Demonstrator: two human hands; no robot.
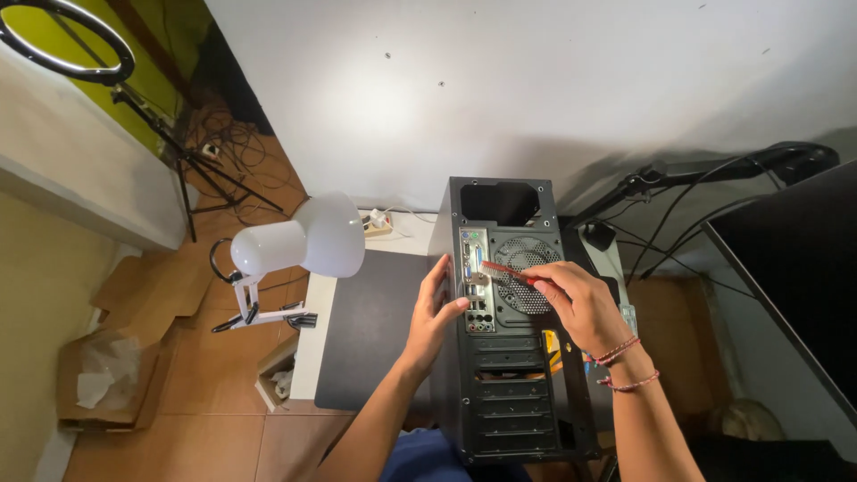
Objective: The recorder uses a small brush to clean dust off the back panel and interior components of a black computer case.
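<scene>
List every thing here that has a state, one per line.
Computer case: upright, back panel facing the camera.
Red brush: held, bristle end at the port panel.
Right hand: shut on the red brush.
Left hand: open, steadying the case's side.
Desk lamp: cannot tell if lit.
Monitor: dark.

Left hand [435,308] steadies computer case [518,393]; right hand [576,299] holds red brush [507,270].

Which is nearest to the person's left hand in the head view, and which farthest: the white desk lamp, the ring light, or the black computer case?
From the left hand:
1. Black computer case, touched, directly to its right.
2. White desk lamp, to its left over the desk edge.
3. Ring light, far upper left corner.
</scene>
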